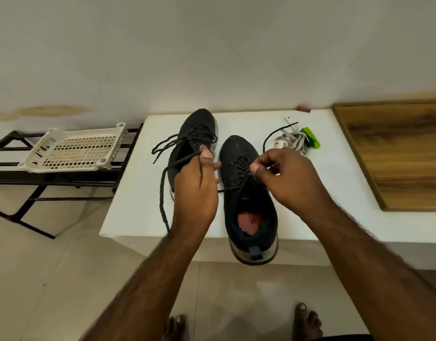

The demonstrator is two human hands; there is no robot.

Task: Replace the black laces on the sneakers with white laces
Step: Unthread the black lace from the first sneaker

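Nearby, white laces (293, 142) bundled beside green clip (310, 137) on white table (322, 183). Left hand (196, 190) pinches black lace (162, 193); right hand (284, 179) pinches lacing on right sneaker (248, 200). Left sneaker (187, 143) behind; plastic tray (72, 148) on rack.

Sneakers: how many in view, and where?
2. The left sneaker lies on the white table, partly behind the left hand. The right sneaker lies beside it, heel overhanging the near edge, with the right hand at its laces. None seem hidden.
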